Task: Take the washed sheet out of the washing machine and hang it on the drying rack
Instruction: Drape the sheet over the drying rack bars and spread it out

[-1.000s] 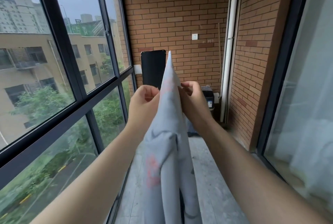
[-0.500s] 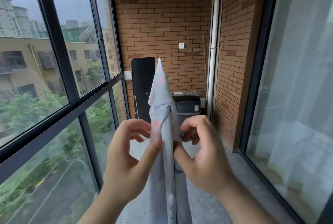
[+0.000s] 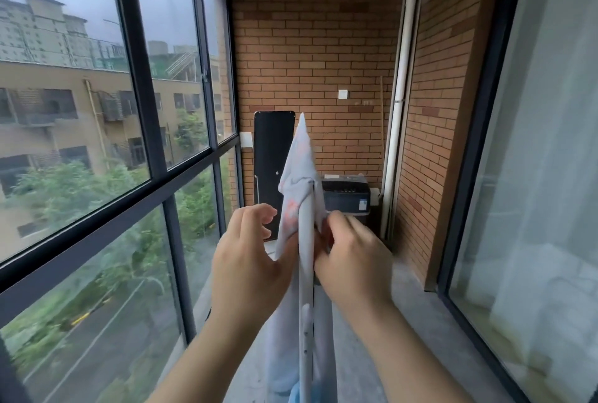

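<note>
Grey sheet (image 3: 299, 169) now straddles the drying-rack rail (image 3: 306, 321): our left hand (image 3: 249, 266) has loosened, fingers spread, our right hand (image 3: 356, 260) still pinches the fabric, so we judge only smoothing remains.

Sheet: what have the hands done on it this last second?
Both hands slid down the sheet from near its peak. The left hand has loosened, fingers lifted off it; the right hand still pinches it. The sheet stays draped over the drying rack rail.
</note>
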